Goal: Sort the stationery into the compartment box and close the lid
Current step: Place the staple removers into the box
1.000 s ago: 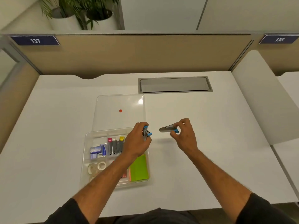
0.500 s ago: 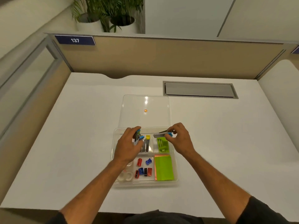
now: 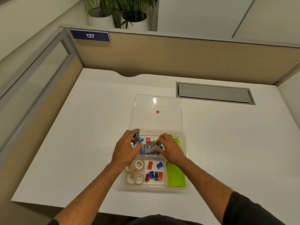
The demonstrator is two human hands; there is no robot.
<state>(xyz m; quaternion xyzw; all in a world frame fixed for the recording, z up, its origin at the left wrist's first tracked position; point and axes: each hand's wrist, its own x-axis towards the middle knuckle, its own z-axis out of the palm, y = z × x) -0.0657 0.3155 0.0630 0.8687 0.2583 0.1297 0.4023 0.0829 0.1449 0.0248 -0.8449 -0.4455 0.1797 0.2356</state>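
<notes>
The compartment box [image 3: 185, 159] sat open on the worktop [image 3: 81, 143], its lid [image 3: 157, 111] lying flat behind. Our left hand [image 3: 126, 150] gripped a blue-tipped staple remover [image 3: 137, 140] over the back-left compartment; our right hand [image 3: 170, 150] pinched another remover [image 3: 152, 147] over the middle one.

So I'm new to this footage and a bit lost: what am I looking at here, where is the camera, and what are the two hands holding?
There is no machine here, only a person. The camera sits on their head and looks down at a white desk. On it stands a clear box with compartments, its lid lying open behind. Inside are tape rolls, small sharpeners and green notes. The left hand grips a small grey and blue stapler; the right hand holds a second stapler over the back compartments. The lid is not yet closed.
</notes>
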